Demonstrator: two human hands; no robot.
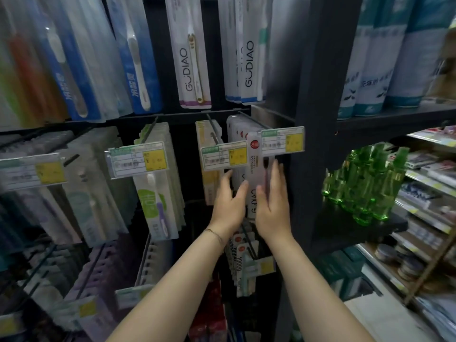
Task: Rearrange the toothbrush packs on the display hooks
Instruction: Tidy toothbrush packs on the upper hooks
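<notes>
A white GUDIAO toothbrush pack [254, 174] with a red dot hangs at the front of a row of like packs [235, 129] on a black display hook [249, 119] in the middle row. My left hand [230, 206] lies flat against the pack's left side, fingers straight. My right hand [272, 206] presses its right side the same way, so the pack sits between both palms. Two price tags [224, 155] [282, 140] flank the pack's top. Whether the pack's hole sits on the hook is hidden.
More toothbrush packs hang on hooks above [195, 58], to the left [158, 188] and below [243, 262]. A dark upright post [318, 119] borders the bay on the right. Green bottles [365, 183] stand on a dark shelf beyond it.
</notes>
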